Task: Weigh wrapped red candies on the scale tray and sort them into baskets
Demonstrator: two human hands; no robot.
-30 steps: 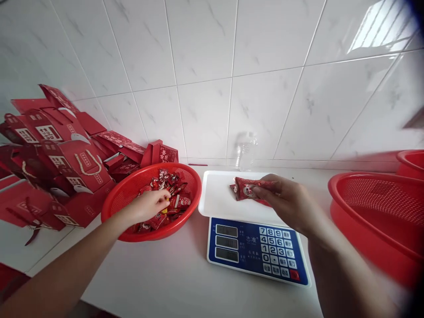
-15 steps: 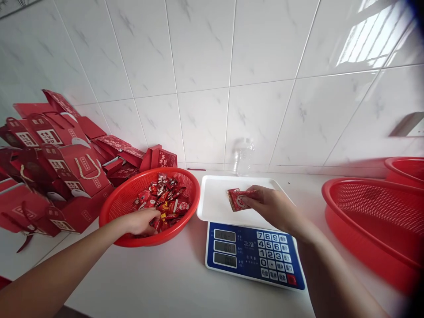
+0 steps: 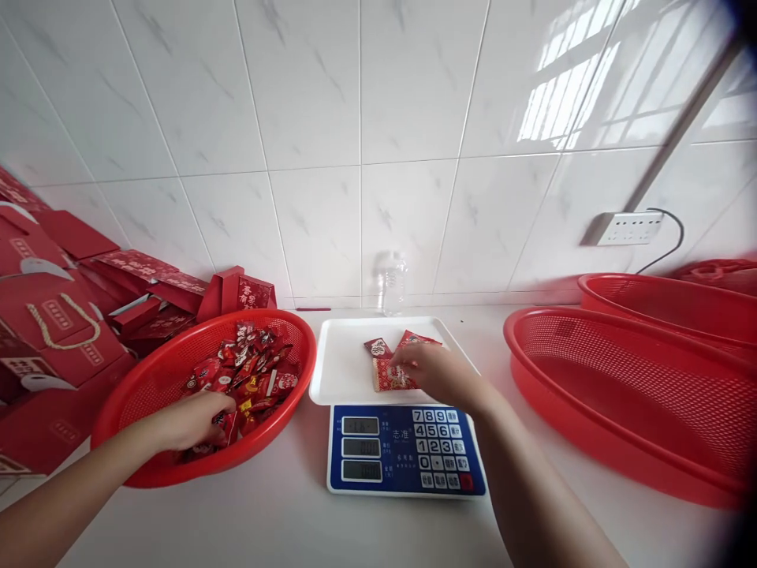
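My left hand (image 3: 198,418) reaches into a red plastic basket (image 3: 304,371) heaped with wrapped candies (image 3: 254,375). Its fingers are closed on a red-wrapped candy (image 3: 229,426) by the basket's near rim. Over the white pan (image 3: 340,363) of a digital scale (image 3: 402,454) is my right hand (image 3: 441,371). Its thumb and fingers are pinched at a red and gold candy packet (image 3: 387,379) in the pan; the fingers partly cover it. A small dark red candy (image 3: 377,347) and another red packet (image 3: 417,338) lie beside it on the pan.
Red gift boxes (image 3: 53,315) are piled at the left behind the basket. Another large red basket (image 3: 532,379) stands to the right of the scale, with a further one (image 3: 615,288) behind. Against the tiled wall are a clear plastic bottle (image 3: 393,284) and a power socket (image 3: 627,229).
My right hand has lowered its packets onto the scale pan, where they now lie spread. My left hand has gripped a candy in the basket. The view has shifted to the right.
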